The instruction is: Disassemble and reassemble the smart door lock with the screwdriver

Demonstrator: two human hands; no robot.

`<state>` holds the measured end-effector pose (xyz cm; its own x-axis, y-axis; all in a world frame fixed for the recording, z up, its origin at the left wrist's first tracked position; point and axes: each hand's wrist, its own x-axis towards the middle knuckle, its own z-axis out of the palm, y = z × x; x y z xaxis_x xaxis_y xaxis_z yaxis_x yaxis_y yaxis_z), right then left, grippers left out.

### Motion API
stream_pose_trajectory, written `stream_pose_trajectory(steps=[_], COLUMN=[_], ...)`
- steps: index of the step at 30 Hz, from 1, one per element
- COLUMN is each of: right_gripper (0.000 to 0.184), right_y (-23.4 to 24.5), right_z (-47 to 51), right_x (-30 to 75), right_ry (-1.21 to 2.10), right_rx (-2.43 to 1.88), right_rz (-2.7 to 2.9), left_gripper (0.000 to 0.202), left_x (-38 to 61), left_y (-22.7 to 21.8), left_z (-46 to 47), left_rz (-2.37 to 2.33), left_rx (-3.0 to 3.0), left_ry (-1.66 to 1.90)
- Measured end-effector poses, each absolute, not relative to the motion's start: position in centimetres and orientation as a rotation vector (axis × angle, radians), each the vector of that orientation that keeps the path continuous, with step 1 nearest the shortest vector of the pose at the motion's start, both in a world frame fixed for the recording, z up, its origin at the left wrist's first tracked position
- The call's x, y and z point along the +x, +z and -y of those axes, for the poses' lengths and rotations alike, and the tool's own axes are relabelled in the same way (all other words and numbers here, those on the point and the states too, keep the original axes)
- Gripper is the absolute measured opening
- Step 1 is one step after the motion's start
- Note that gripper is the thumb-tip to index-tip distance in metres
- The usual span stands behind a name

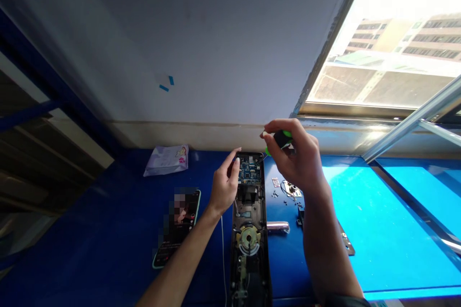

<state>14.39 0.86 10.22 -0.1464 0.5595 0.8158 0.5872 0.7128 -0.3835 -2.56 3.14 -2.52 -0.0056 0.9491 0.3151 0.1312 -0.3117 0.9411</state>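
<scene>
Over the glossy blue tabletop (111, 235), left hand (225, 186) holds an oblong black casing (255, 212), right hand (301, 158) a green-black screwdriver (282, 139)

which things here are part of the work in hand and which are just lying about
Part of the work, it seems:
- long dark casing, left hand at its far end
- circuit board inside it
- green-and-black tool in the right hand
- small dark pieces beside the casing, probably

Probably just lying about:
- phone
- pale purple packet
</scene>
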Motion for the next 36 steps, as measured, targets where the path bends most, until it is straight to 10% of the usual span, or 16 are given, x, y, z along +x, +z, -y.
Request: stream_pose_trajectory(steps=[24,30,36], right_gripper=[0.004,0.036,0.010], right_y=[11.1,11.7,11.2], right_z=[0.0,1.1,0.3], right_x=[14.7,15.5,15.3], right_ry=[-0.244,-0.022,-0.190], right_rx=[-1.007,-0.961,-1.005], right_rz=[1.744,1.964,1.785], left_gripper=[0.062,0.062,0.063], left_x=[-3.0,-3.1,-3.1], left_y=[-2.3,-2.3,-2.3], left_z=[-2.7,-2.7,-2.7], left_rz=[-1.242,-1.250,-1.253], left_rx=[1.579,1.575,1.567], left_ry=[1.418,1.405,1.401])
